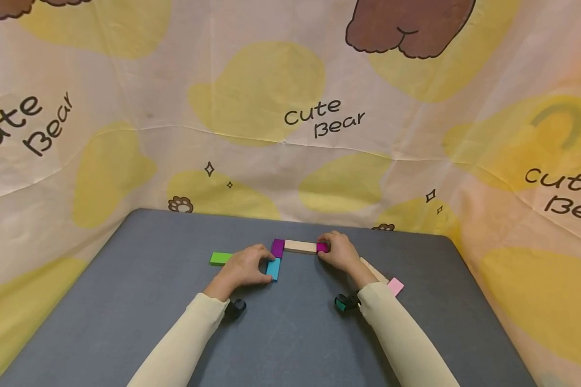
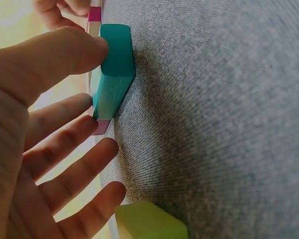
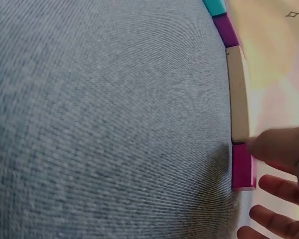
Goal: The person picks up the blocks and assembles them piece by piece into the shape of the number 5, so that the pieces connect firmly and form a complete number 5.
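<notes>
My left hand [image 1: 244, 267] pinches a blue block [image 1: 273, 270] lying flat on the table, thumb on its near end and index finger at its far end. The other left fingers are spread apart. Behind the blue block, touching it end to end, lies a purple block [image 1: 278, 248]. A longer plain wooden block [image 1: 300, 247] runs rightward from the purple one. At its right end my right hand [image 1: 340, 252] holds a short magenta block [image 3: 243, 167] between thumb and fingers. In the right wrist view the magenta block meets the plain block's end.
Left of the left hand lies a green block [image 1: 220, 259], partly hidden by that hand. Beyond the right wrist are another plain block [image 1: 374, 270] and a pink block [image 1: 395, 286]. A printed cloth [image 1: 256, 91] hangs behind the grey table [image 1: 281, 338].
</notes>
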Motion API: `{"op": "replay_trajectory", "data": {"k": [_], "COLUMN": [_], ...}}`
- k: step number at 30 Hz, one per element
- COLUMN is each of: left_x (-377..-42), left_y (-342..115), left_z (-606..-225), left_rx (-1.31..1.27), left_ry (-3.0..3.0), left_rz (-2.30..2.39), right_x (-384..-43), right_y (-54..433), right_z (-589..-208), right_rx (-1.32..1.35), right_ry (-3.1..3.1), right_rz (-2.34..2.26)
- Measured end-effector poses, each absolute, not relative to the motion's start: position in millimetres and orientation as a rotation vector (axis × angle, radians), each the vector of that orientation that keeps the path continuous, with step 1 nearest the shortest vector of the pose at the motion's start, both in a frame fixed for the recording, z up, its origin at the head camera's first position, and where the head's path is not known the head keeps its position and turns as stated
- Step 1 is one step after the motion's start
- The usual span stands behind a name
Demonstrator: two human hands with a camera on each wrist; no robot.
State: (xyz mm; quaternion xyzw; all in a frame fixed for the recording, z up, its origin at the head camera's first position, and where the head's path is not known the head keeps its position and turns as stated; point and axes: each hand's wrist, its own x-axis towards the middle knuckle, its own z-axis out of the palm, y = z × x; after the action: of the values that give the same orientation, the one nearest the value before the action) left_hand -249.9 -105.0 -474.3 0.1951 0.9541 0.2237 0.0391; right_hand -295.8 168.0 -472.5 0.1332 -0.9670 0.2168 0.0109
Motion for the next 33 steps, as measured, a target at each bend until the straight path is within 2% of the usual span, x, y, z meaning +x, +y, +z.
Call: {"op": "replay_trajectory", "data": {"k": [33], "left_x": [-254], "left_y": [-105], "left_z": [-476], "left_rx": [0.570], "left_ry": [2.922], "left_rz": [0.735], "right_x": [-265], "right_y": [212], "right_z": [-444], "right_rx": [0.368], "right_ry": [-3.031], "right_rz": [0.697]}}
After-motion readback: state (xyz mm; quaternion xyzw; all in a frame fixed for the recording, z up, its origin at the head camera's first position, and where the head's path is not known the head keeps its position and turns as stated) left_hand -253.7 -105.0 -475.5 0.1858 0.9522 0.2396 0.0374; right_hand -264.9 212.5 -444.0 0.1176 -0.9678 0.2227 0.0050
